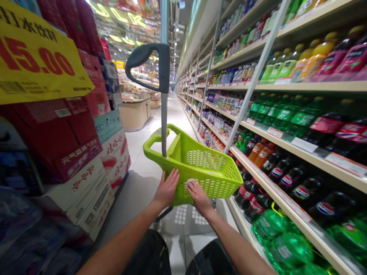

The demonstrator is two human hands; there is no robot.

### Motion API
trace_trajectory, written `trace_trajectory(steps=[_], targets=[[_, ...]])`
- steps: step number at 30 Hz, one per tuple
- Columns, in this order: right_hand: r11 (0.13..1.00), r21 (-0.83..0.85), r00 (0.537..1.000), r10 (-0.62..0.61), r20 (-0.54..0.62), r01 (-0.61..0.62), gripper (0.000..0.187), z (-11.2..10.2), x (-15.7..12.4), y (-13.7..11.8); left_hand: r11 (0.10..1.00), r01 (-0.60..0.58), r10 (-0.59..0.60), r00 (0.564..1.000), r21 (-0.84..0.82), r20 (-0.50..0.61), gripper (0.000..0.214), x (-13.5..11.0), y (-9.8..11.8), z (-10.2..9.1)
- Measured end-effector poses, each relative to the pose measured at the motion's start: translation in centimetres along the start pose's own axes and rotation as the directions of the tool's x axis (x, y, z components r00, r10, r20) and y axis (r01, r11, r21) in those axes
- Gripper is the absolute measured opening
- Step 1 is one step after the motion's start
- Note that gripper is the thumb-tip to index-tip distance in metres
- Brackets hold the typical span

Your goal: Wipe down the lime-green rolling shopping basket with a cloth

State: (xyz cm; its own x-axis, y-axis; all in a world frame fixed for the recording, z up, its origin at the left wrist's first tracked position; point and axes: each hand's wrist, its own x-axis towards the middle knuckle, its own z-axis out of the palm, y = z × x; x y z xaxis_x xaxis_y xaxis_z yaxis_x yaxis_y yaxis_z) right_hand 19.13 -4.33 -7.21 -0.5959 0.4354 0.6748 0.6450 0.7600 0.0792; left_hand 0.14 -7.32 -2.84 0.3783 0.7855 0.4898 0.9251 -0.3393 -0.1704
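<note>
A lime-green shopping basket cart (200, 168) stands on the tiled floor in front of me, its side facing my knees. My left hand (168, 187) lies flat against the solid part of that side, fingers stretched out. To its right, my right hand (199, 195) presses a small white cloth or tissue (190, 182) against the perforated wall, with its fingers bent over it. Most of the white piece is hidden under the fingers. From the cart's left end rises a grey pole with a dark grey loop handle (149, 68). No goods show inside the basket.
Shelves of drink bottles (292, 114) line the right side, close to the cart's far end. Stacked drink cartons (86, 187) stand on the left under a yellow price sign (37, 57). Behind the cart the tiled aisle (169, 110) runs past a display counter (134, 112).
</note>
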Motion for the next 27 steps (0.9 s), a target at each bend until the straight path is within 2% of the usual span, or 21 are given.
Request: trace_trajectory(steps=[6, 8, 12, 14, 19, 21, 24, 27], targets=[[0.999, 0.001, 0.991, 0.049, -0.126, -0.049, 0.04, -1.3, 5.6, -1.1, 1.0, 0.027, -0.027, 0.998, -0.001, -0.055, 0.054, -0.1, -1.0, -0.9], [1.0, -0.009, 0.992, 0.026, -0.126, -0.027, 0.037, -0.5, 5.5, -1.2, 0.999, 0.049, -0.049, 0.997, -0.001, -0.064, 0.054, -0.5, -1.6, -1.0], [0.999, 0.008, 0.996, -0.049, -0.071, 0.049, 0.032, 1.3, 3.3, -2.1, 0.996, 0.091, -0.09, 0.995, 0.013, -0.031, 0.056, -2.2, -3.1, -0.8], [0.999, 0.028, 0.997, -0.036, -0.072, 0.038, 0.033, 1.1, 4.0, -2.9, 0.991, 0.132, -0.131, 0.991, 0.025, -0.015, 0.059, -2.8, -3.8, -0.8], [0.999, 0.042, 0.992, 0.019, -0.122, -0.014, 0.034, -0.2, 9.0, -4.5, 0.975, 0.216, -0.215, 0.976, 0.056, -0.032, 0.064, -2.6, -5.1, -1.4], [0.999, 0.035, 0.996, -0.019, -0.085, 0.022, 0.032, 0.5, 8.9, -4.9, 0.973, 0.224, -0.223, 0.974, 0.058, -0.034, 0.064, -2.5, -5.4, -1.5], [0.992, 0.039, 0.993, -0.117, 0.01, 0.117, 0.026, 2.1, 7.2, -5.5, 0.969, 0.241, -0.239, 0.97, 0.055, -0.031, 0.065, -2.6, -5.9, -1.8], [0.991, 0.036, 0.992, -0.129, -0.006, 0.129, 0.026, 1.9, 7.7, -6.1, 0.954, 0.299, -0.298, 0.954, 0.036, -0.043, 0.066, -2.3, -6.5, -2.4]])
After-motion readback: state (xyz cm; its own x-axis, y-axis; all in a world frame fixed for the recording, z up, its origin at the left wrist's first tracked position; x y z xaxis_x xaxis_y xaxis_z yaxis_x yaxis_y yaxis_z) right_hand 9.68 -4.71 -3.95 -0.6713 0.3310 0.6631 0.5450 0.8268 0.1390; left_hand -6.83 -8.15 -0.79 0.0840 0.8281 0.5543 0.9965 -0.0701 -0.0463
